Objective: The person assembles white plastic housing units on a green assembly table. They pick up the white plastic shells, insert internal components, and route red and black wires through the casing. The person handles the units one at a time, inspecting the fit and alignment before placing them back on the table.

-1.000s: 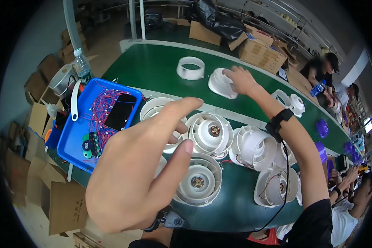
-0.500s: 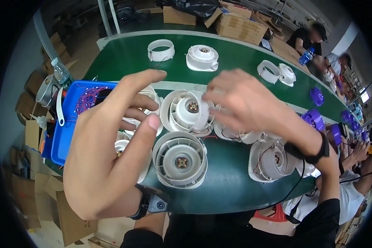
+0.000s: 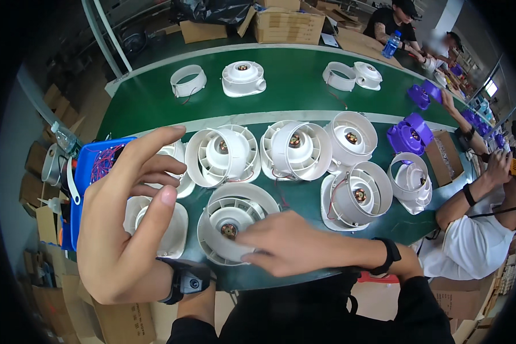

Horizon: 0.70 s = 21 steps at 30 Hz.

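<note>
My left hand hovers over the left side of the table, its fingers curved and apart with nothing between them. Beneath it, a white fan housing is partly hidden. In front of me, my right hand reaches to the near white fan housing with a copper-coloured motor core in its centre. Its fingers seem to pinch the near right wall of the white plastic ring on that housing; the fingertips are slightly blurred. The ring sits tilted and off-centre.
Several white housings with rings, such as this housing, stand in a row behind. A blue bin of thin wires is at the left. Purple housings and a co-worker's arm are at the right. More white parts stand on the far strip.
My right hand has moved from the back row toward me, to the near housing. The ring there now looks tilted. The view has shifted; my left hand keeps its shape.
</note>
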Each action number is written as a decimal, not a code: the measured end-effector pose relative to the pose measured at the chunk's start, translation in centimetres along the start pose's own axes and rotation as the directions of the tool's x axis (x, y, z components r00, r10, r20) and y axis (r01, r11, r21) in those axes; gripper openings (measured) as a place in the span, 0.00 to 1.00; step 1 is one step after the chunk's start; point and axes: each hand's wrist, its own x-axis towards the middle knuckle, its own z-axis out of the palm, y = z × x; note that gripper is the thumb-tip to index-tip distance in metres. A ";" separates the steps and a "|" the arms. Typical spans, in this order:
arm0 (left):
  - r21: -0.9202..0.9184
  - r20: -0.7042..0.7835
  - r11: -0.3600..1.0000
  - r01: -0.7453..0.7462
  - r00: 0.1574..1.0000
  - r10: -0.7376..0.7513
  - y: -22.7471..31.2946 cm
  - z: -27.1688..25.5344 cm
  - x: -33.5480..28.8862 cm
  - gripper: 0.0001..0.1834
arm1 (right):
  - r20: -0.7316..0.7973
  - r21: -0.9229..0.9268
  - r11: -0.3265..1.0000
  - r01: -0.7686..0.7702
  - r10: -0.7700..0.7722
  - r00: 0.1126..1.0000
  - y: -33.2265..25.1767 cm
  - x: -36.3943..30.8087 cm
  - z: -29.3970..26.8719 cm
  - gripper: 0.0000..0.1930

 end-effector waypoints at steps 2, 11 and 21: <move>0.013 0.011 1.000 -0.027 1.000 0.027 -0.1 0.3 0.4 0.27 | -0.083 0.236 0.970 -0.054 0.076 0.994 -0.3 -0.5 -3.2 0.09; 0.030 0.015 0.991 -0.128 0.992 0.128 -0.8 1.8 3.0 0.25 | -0.619 0.693 0.545 0.471 0.116 0.777 -2.5 0.1 -11.0 0.29; 0.063 -0.077 0.895 -0.441 0.892 0.445 0.3 4.5 4.8 0.39 | -0.535 0.652 0.708 0.269 0.179 0.826 -3.9 -3.0 -12.7 0.10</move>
